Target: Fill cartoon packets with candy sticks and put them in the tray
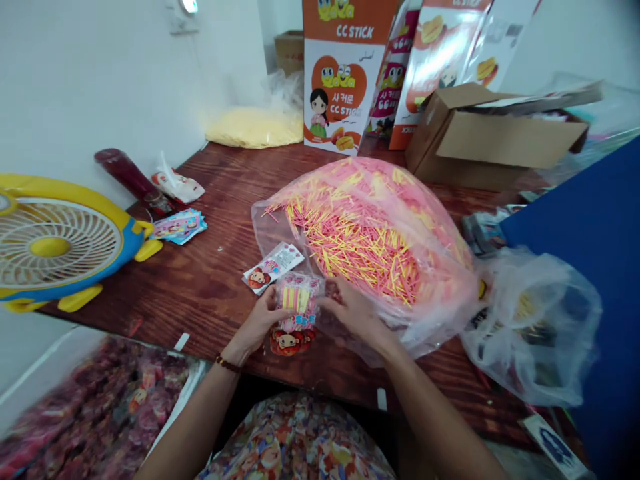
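Partner: What are the fingers on?

Me: The left hand [263,320] has its thumb laid across a clear printed packet [299,308], its other fingers mostly hidden at the edge; I read that as a light pinch. Through the film I see yellow and pink strips [291,297] side by side.

Partner: And the right?

Me: The right hand [353,312] is curled at the opposite edge, thumb tip toward the packet, gap narrow. I cannot tell whether it grips the film or only steadies it.

Partner: So the packet sits between both sets of fingertips. How do you handle it well?

Me: I'd keep the left thumb flat and gentle, since pieces that thin could snap under a squeeze. I'd work the film by its margins with the right fingertips and keep the strips parallel.

Partner: Anything nearby to mind?

Me: A big plastic bag [435,327] heaped with loose pink and yellow sticks [360,247] lies just beyond the right fingers; I'd raise that wrist so it doesn't drag the film. A flat cartoon sachet [275,265] lies just past the left fingertips, so I'd avoid nudging it.
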A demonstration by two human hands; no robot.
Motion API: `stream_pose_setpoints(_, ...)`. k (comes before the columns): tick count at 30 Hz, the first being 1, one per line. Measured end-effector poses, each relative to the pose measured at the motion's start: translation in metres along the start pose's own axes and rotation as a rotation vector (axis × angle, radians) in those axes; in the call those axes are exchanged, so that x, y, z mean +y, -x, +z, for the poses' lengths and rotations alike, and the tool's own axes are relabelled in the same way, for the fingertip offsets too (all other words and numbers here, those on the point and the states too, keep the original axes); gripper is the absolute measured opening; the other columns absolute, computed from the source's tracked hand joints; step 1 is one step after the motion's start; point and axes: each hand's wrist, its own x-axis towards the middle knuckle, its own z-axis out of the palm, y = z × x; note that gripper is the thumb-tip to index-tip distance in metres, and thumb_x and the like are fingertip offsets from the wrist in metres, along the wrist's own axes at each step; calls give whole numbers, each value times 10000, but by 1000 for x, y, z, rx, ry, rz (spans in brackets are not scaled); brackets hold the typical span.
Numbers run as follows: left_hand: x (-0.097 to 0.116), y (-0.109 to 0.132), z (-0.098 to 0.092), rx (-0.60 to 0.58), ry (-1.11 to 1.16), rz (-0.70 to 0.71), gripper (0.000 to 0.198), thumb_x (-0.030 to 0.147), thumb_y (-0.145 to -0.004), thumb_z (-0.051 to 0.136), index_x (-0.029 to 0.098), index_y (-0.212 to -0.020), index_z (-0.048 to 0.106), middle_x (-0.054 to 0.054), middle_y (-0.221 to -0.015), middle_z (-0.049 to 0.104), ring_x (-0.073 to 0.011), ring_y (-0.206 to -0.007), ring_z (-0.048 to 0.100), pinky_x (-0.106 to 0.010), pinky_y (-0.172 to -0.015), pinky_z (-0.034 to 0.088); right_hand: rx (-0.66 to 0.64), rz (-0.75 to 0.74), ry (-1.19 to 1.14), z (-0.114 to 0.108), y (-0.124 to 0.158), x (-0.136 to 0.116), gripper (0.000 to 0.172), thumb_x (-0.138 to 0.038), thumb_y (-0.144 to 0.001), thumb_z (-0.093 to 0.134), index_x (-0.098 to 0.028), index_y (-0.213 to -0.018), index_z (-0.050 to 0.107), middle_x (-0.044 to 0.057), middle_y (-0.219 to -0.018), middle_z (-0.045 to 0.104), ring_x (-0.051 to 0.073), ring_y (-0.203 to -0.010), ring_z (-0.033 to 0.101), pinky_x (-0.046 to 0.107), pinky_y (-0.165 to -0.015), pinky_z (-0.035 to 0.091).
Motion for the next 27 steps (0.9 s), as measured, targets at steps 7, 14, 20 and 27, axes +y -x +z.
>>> stream_pose_setpoints(7,-1,9,-6,31,50,14,618,273,-659,846,182,-1214,592,-84,-1179,715,-231,-997,701,-360,-899,547,227,-189,304,-42,-31,12,348,-409,-912,581,-157,-1143,644,203,-1211,625,342,-1148,558,509,-1022,395)
stream_pose_setpoints(14,-1,13,-4,-39,-68,154,685,313,-759,765,220,-1377,487,-77,-1391,581,-260,-1251,559,-357,-1031,473,-74,-57,-402,59,5,-31,616,-537,-951,433,-216,-1468,334,137,-1389,539,254,-1337,477,425,-1088,420)
stream_pose_setpoints(20,8,22,-17,-90,-159,175,669,294,-803,713,217,-1411,445,-77,-1356,586,-263,-1222,566,-377,-1032,468,-108,-17,-442,81,3,-43,609,-504,-915,488,-187,-1416,348,159,-1422,492,262,-1369,437,447,-1139,361)
stream_pose_setpoints(27,36,69,-50,-37,-373,221,908,294,-756,762,225,-1524,283,-107,-1543,397,-293,-1391,416,-431,-1174,326,-393,-204,-430,51,-31,-77,542,-355,-790,690,-233,-1289,518,80,-1271,614,230,-1132,592,372,-949,491)
